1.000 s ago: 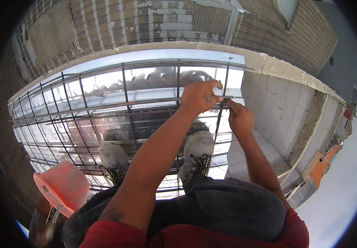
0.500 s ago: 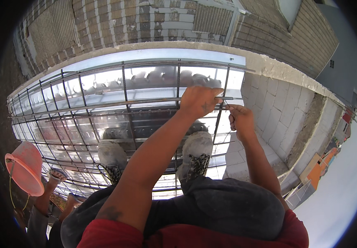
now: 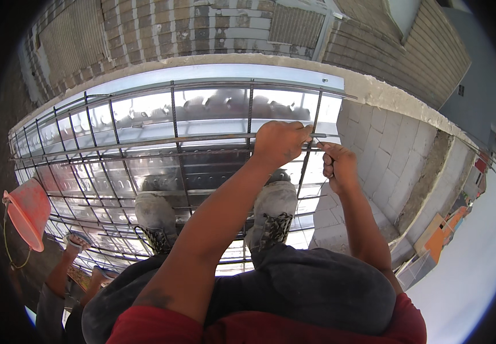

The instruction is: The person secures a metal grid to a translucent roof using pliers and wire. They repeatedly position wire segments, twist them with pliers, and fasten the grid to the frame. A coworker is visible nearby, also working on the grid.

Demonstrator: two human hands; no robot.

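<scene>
My left hand [image 3: 281, 140] is closed over the long steel bar of a rebar grid [image 3: 176, 117], beside a crossing near its right end. What its fingertips pinch there is hidden. Just to the right, my right hand [image 3: 339, 163] is closed, thumb and forefinger pinched on a thin tie wire [image 3: 319, 141] at the same crossing. Under the grid lies shiny corrugated metal decking [image 3: 144, 166]. My two dusty boots [image 3: 273, 209] stand between the bars, below my hands.
A concrete ledge [image 3: 374, 89] borders the decking, with tiled roofs [image 3: 162, 28] beyond it. Grey block walls [image 3: 368, 137] drop away at the right. At the left hangs a reddish bucket [image 3: 30, 212]; near it are another person's sandalled feet [image 3: 76, 243].
My left fingers have drawn closer together at the crossing. My right hand has shifted slightly right. The bucket has moved left and farther away.
</scene>
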